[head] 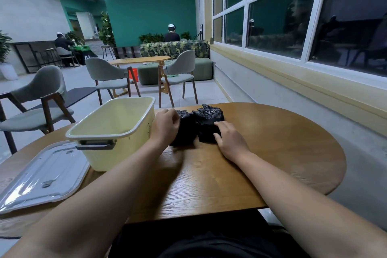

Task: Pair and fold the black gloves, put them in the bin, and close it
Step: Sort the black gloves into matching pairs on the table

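Black gloves [206, 120] lie in a small heap on the round wooden table [272, 153], just right of the bin. My left hand [164, 125] grips the left part of the heap, fingers curled into the fabric. My right hand [229, 139] lies on the right part, fingers pressing its near edge. The pale yellow bin [117, 130] stands open and empty to the left of my hands. Its clear lid [41, 176] lies flat on the table in front of the bin, at the left.
Grey chairs [39, 98] stand beyond the table's far left edge. A wall with windows [293, 27] runs along the right side. Two people sit far back in the room. Bare tabletop shows to the right of the gloves.
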Demonstrator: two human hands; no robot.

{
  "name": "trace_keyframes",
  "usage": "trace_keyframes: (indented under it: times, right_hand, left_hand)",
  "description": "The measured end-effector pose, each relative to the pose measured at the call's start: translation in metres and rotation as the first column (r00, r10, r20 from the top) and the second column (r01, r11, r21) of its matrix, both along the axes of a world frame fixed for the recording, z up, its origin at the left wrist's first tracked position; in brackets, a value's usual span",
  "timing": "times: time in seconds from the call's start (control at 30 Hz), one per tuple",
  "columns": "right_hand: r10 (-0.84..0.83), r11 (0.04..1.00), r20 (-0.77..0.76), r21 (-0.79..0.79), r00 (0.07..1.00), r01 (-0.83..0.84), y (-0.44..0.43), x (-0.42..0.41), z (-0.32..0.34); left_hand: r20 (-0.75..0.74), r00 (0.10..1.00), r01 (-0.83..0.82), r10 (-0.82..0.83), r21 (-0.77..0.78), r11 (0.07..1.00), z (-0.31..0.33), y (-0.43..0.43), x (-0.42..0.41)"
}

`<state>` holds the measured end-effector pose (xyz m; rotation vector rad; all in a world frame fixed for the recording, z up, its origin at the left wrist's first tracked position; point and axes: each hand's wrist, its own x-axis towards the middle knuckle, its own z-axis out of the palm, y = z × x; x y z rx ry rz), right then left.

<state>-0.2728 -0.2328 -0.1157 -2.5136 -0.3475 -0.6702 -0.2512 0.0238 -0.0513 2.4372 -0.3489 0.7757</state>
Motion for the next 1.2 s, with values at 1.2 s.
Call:
trace_keyframes:
  times: [1.2]
  right_hand:
    - [-0.012,0.969,-0.007,-0.247,1.000,0.010,0.010,0.023,0.041]
  left_hand:
    - [-0.226,0.946,0.255,-0.231,0.084,0.963,-0.061,0.017,-0.138]
